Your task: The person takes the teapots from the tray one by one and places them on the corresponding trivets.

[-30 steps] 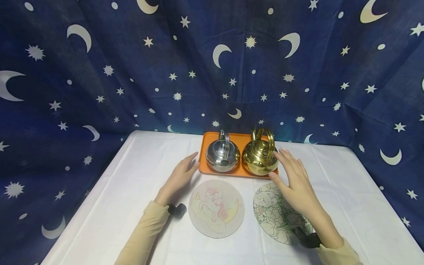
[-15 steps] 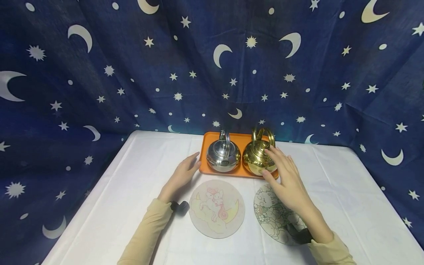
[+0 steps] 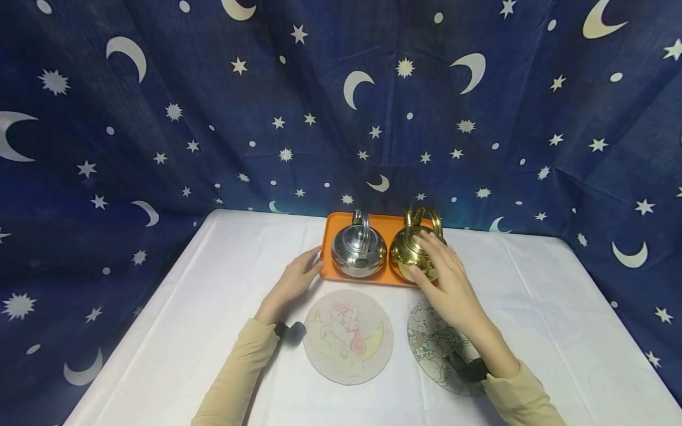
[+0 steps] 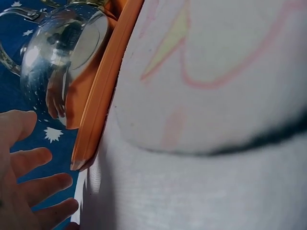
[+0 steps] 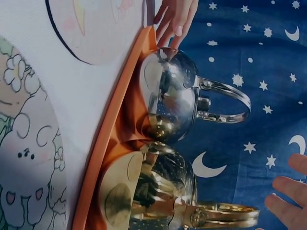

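Observation:
On an orange tray [image 3: 391, 223] stand two kettles, side by side. The silver kettle [image 3: 358, 260] is on the left and the gold kettle [image 3: 407, 251] on the right, both with upright arched handles. My left hand [image 3: 292, 283] is at the tray's left end, fingers spread; whether it touches the rim I cannot tell. My right hand [image 3: 453, 290] is over the front right of the gold kettle in the head view, covering part of its body. In the right wrist view its fingers [image 5: 288, 187] are extended, apart from the gold kettle's handle [image 5: 228, 215].
Two round mats lie on the white tablecloth [image 3: 256, 248] before the tray: one with a pink unicorn, the unicorn mat [image 3: 346, 337], and a green-patterned bear mat [image 3: 434, 349], partly under my right arm. A dark blue star-and-moon curtain [image 3: 319, 89] hangs behind.
My right hand has moved left, from the gold kettle's right side to in front of it. The left hand has barely shifted. Kettles, tray and mats stay in place.

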A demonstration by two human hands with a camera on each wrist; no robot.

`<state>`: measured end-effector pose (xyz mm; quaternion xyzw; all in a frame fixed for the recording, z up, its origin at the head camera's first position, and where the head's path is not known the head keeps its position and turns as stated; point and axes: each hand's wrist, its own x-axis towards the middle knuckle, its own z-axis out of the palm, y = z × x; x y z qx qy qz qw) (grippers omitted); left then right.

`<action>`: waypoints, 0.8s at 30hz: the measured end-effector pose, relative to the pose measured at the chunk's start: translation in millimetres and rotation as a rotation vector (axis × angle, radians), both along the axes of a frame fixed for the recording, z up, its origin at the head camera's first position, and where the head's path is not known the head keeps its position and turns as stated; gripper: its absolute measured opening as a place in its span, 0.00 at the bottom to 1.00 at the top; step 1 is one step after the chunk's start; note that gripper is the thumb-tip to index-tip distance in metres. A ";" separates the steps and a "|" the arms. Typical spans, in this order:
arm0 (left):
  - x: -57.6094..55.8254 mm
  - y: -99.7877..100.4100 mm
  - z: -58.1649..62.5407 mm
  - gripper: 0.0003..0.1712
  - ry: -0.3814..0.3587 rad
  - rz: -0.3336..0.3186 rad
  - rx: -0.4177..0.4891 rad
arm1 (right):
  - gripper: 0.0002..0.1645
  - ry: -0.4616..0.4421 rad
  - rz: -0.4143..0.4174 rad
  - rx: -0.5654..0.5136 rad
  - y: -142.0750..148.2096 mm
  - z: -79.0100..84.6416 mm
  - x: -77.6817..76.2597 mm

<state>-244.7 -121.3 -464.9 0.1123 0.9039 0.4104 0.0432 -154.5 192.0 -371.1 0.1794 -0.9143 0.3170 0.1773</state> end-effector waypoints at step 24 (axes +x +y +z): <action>-5.9 -7.1 -12.1 0.30 0.022 -0.038 0.000 | 0.32 -0.114 0.023 -0.069 -27.6 -6.3 -24.4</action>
